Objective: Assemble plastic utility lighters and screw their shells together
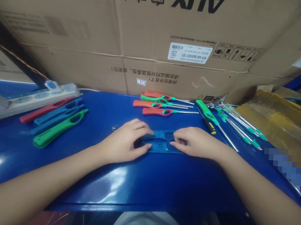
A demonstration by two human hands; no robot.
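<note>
Both hands rest on the blue table [141,180] at its middle, pinching a blue plastic lighter shell [161,140] that lies flat between them. My left hand [124,141] grips the shell's left end with thumb and fingers curled. My right hand [194,141] pinches its right end, fingers pressed together. The shell has an oval hole near its middle and blends into the table's colour.
Red, blue and green shell halves [59,120] lie at the left by a white power strip [34,98]. Assembled red and green lighters [163,104] lie behind, a screwdriver [209,124] and metal-tube parts [238,126] to the right. A large cardboard box [155,41] walls the back.
</note>
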